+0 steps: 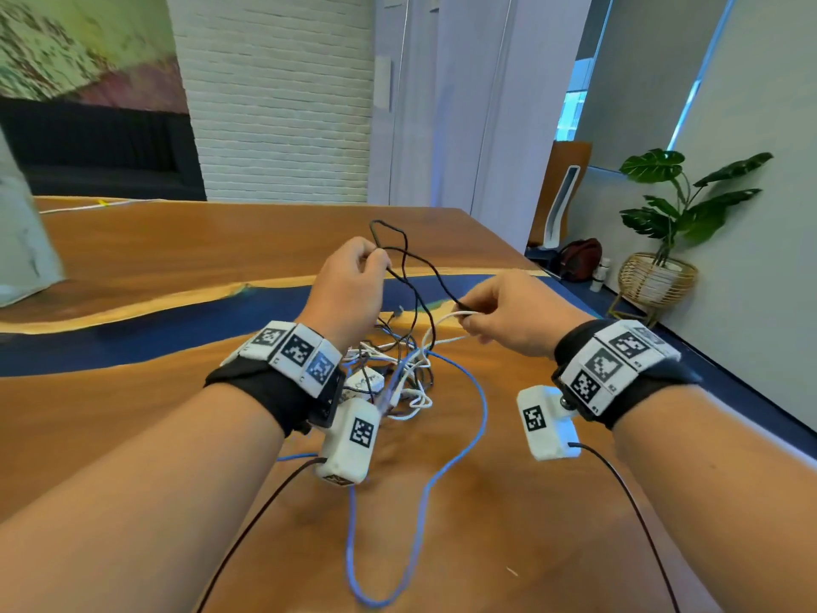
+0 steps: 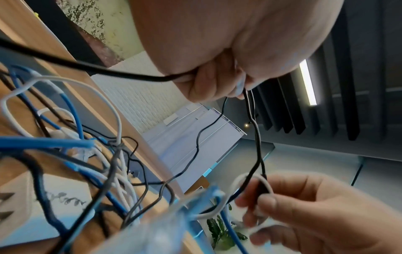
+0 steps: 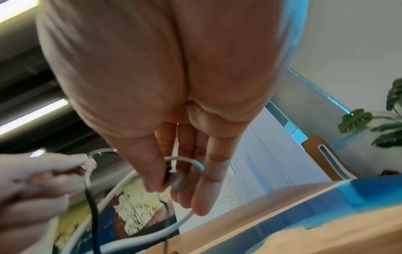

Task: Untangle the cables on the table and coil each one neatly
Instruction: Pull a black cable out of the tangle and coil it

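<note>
A tangle of cables [image 1: 398,378] in black, white and blue lies on the wooden table [image 1: 177,250] between my wrists. My left hand [image 1: 376,261] is raised above it and pinches a thin black cable [image 1: 437,273], which loops up behind the fingers. That black cable [image 2: 257,137] runs across to my right hand [image 1: 464,314]. There my right hand pinches its black end [image 3: 167,171], which sits inside a loop of white cable [image 3: 185,160]. The white cable [image 1: 442,319] drops back into the tangle. A long blue cable [image 1: 485,413] loops toward the near edge.
A white adapter block [image 1: 364,384] sits in the tangle under my left wrist. The table's right edge runs close to my right arm. On the floor beyond it stand a potted plant [image 1: 658,276] and a dark bag [image 1: 579,258]. A pale object [image 1: 22,236] stands far left.
</note>
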Demonstrator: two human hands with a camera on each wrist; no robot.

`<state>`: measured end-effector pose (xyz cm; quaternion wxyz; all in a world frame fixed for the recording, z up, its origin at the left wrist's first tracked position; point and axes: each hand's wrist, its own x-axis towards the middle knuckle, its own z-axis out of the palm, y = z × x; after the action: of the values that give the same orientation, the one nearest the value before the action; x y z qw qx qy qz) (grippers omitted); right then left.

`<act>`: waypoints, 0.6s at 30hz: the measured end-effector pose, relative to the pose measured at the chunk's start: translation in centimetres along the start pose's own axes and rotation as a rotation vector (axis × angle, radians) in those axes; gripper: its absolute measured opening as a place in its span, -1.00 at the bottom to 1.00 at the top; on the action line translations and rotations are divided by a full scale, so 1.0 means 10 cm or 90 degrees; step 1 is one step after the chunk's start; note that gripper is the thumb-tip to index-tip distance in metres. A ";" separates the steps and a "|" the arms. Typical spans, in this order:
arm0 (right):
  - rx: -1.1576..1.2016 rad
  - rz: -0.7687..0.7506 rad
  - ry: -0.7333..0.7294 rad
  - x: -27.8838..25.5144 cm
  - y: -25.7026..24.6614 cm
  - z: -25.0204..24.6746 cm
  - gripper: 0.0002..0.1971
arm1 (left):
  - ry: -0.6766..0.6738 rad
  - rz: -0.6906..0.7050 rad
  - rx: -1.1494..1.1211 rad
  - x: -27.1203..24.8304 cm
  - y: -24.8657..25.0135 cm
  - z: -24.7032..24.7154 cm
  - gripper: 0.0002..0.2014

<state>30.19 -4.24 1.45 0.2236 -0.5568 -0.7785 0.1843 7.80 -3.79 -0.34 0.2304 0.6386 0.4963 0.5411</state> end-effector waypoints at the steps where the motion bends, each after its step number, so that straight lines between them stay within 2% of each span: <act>1: -0.011 0.007 0.001 -0.01 0.04 0.01 -0.92 | 0.007 -0.002 -0.015 0.01 0.00 -0.02 -0.78; 5: 0.109 0.043 -0.024 -0.07 0.09 0.02 -0.90 | -0.016 0.012 0.004 0.00 0.01 -0.09 -0.76; 9: 0.288 0.106 -0.182 -0.09 0.02 -0.06 -0.76 | -0.069 0.016 0.023 -0.03 -0.03 -0.05 -0.76; 11: 0.292 0.116 -0.200 -0.06 -0.03 -0.05 -0.70 | -0.099 0.026 0.018 -0.05 -0.01 0.01 -0.77; 14: 0.153 0.030 -0.099 0.00 -0.17 0.02 -0.69 | -0.139 0.064 0.057 -0.07 0.07 0.12 -0.79; 16: 0.206 -0.009 -0.016 0.05 -0.25 0.03 -0.67 | -0.141 0.093 0.100 -0.06 0.12 0.17 -0.82; 18: 0.337 -0.011 0.070 0.08 -0.30 -0.03 -0.68 | -0.135 0.082 0.092 -0.05 0.16 0.17 -0.87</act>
<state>27.75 -4.43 3.43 0.4049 -0.4814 -0.6948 0.3487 10.03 -4.44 0.20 0.1996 0.7374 0.4652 0.4472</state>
